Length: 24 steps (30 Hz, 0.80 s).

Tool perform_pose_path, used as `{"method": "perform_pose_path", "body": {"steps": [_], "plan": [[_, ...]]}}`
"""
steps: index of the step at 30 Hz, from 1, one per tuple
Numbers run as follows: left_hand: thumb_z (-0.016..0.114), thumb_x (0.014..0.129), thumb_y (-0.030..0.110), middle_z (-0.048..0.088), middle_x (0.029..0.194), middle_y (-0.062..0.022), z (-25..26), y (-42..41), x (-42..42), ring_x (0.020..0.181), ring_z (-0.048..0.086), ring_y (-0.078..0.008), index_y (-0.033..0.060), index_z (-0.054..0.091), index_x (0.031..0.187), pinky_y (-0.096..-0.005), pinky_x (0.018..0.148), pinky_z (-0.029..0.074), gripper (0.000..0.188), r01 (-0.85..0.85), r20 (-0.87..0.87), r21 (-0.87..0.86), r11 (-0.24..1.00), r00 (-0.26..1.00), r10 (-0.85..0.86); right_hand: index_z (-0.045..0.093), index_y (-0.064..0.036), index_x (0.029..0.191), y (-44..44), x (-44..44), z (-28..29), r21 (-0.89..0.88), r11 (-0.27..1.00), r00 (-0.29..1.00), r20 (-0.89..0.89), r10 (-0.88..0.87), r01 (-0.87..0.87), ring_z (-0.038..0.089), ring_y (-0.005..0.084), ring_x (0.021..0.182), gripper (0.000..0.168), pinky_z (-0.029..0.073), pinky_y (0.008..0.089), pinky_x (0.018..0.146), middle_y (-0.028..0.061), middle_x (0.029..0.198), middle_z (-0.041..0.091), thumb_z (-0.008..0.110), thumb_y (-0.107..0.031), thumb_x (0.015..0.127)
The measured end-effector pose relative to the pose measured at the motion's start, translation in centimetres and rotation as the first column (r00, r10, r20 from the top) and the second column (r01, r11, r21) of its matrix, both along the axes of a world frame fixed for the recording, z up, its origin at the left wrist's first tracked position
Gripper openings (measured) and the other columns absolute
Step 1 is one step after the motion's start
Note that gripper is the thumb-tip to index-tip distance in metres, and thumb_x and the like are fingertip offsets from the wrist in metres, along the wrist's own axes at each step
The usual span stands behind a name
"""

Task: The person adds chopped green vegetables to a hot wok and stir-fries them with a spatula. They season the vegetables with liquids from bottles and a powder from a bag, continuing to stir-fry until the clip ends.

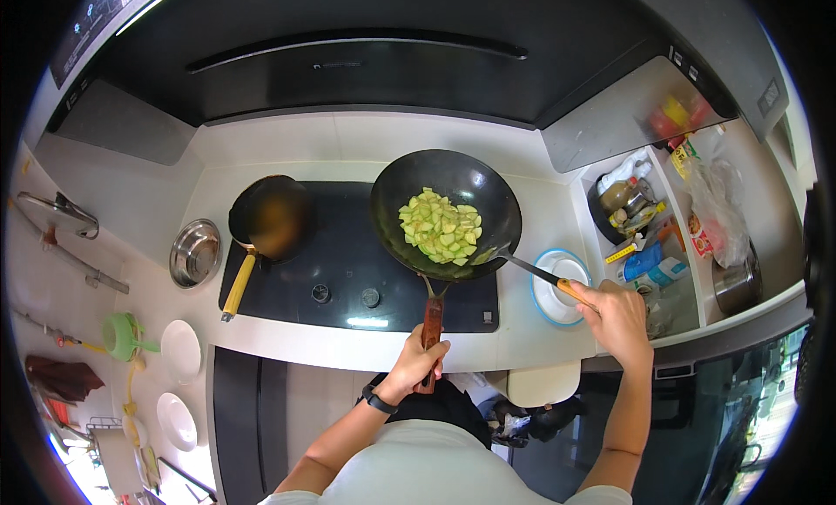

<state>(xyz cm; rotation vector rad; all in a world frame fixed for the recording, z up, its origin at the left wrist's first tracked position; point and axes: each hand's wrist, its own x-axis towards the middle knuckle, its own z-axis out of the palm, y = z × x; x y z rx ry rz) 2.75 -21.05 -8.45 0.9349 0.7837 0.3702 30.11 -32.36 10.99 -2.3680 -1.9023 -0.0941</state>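
A black wok (pixel 450 169) stands on the right side of the dark glass cooktop (pixel 339 270), tilted a little. Its brown wooden handle (pixel 432 322) points toward me, and my left hand (pixel 418 362) is closed around it. Chopped pale green vegetable pieces (pixel 444 227) lie heaped in the wok. My right hand (pixel 614 315) grips the wooden-ended handle of a metal spatula (pixel 535 270). The spatula's blade touches the wok's inside at the lower right, beside the pieces. Under the spatula handle, on the counter, is a white bowl with a blue rim (pixel 537 296).
At the cooktop's left stands a dark pan with a yellow handle (pixel 240 286), its contents blurred. A steel bowl (pixel 196 253) and white plates (pixel 181 351) are farther left. Bottles and packets (pixel 643 266) fill an open compartment at right. The range hood (pixel 366 80) overhangs the back.
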Motion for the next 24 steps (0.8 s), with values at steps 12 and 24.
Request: {"method": "perform_pose_path", "body": {"steps": [12,24], "plan": [[0.064,0.095,0.012,0.054,0.069,-0.0036,0.1,-0.3,0.4,0.051,0.054,-0.0122,-0.0010,0.045,0.118,-0.0281,0.049,0.048,0.033,-0.034,0.008,-0.024,0.999,0.999,0.034,0.074,-0.017,0.119,5.4,4.6,0.0,-0.003,0.990,0.976,0.167,0.142,-0.143,0.064,0.0315,0.071,0.039,0.049,0.0434,0.063,0.0131,0.075,0.062,0.077,-0.014,0.080],[0.059,0.102,0.043,0.065,0.118,-0.0151,0.7,-0.9,0.7,0.102,0.069,-0.0220,0.0042,0.031,0.147,-0.0327,0.076,0.057,0.066,-0.114,-0.039,-0.080,0.990,0.993,0.111,0.068,-0.018,0.131,6.2,3.9,-11.3,0.313,0.948,0.963,-0.268,0.038,0.049,0.066,0.0366,0.074,0.040,0.051,0.0449,0.068,0.0170,0.081,0.066,0.072,-0.018,0.090]]}}
